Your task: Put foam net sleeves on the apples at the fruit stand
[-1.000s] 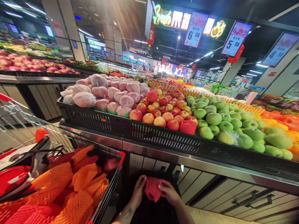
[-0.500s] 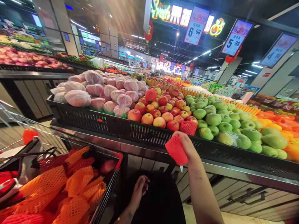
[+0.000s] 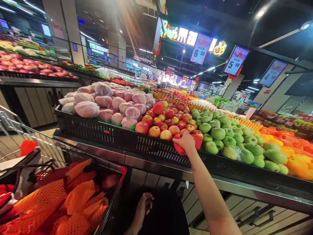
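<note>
My right hand [image 3: 186, 142] reaches out to the front rim of the black fruit crate [image 3: 156, 148] and is closed on a red foam net sleeve [image 3: 180, 149], pressed against the red apples [image 3: 166, 124]. Another red net-wrapped fruit [image 3: 198, 141] lies just right of the hand. My left hand [image 3: 144, 209] hangs low near my dark clothing, fingers loosely curled with nothing in them.
A shopping cart [image 3: 114, 192] at lower left holds several orange foam nets [image 3: 61, 199]. Bagged pink fruit [image 3: 110, 101] fills the crate's left part, green apples [image 3: 225, 137] the right, and orange fruit [image 3: 293, 147] lies beyond. Price signs [image 3: 200, 49] hang overhead.
Both hands held the red net low a second ago. My right hand has since lifted it up and forward to the apple crate's rim, while the left let go and stayed low.
</note>
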Action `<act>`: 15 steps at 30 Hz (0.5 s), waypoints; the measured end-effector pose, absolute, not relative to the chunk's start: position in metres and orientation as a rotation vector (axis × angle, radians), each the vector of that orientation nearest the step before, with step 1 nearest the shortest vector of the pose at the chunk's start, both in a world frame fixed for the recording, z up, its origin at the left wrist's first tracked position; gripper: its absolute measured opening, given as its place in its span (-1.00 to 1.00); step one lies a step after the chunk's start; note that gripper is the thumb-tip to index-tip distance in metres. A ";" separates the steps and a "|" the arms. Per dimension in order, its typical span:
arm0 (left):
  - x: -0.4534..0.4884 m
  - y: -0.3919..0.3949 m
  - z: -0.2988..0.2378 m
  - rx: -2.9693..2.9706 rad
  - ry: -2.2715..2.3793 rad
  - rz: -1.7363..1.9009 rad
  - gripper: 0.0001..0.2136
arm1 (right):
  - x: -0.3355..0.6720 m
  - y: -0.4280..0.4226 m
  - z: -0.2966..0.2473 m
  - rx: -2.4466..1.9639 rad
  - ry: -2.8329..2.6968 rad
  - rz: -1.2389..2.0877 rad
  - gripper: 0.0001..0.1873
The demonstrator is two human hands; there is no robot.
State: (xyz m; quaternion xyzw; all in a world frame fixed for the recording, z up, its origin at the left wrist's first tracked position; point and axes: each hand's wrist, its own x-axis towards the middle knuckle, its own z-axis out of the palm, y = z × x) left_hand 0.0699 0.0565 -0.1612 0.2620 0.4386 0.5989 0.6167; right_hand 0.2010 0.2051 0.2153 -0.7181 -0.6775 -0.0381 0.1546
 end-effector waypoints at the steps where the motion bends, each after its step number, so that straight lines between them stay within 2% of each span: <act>1: 0.070 0.056 -0.160 0.610 1.018 1.373 -0.32 | 0.201 0.203 0.213 -2.022 -1.905 -0.148 -0.22; 6: 0.074 0.049 -0.157 0.739 1.104 1.303 -0.28 | 0.209 0.180 0.208 -1.672 -1.706 -0.326 -0.31; 9: 0.078 0.043 -0.157 0.888 1.154 1.236 -0.31 | 0.220 0.153 0.195 -1.298 -1.595 -0.242 -0.31; 12: 0.084 0.043 -0.160 0.985 1.153 1.231 -0.37 | 0.223 0.118 0.141 -1.112 -1.546 0.223 -0.41; 15: 0.088 0.046 -0.165 0.934 1.089 1.236 -0.33 | 0.217 0.081 0.044 -1.211 -1.368 0.841 -0.50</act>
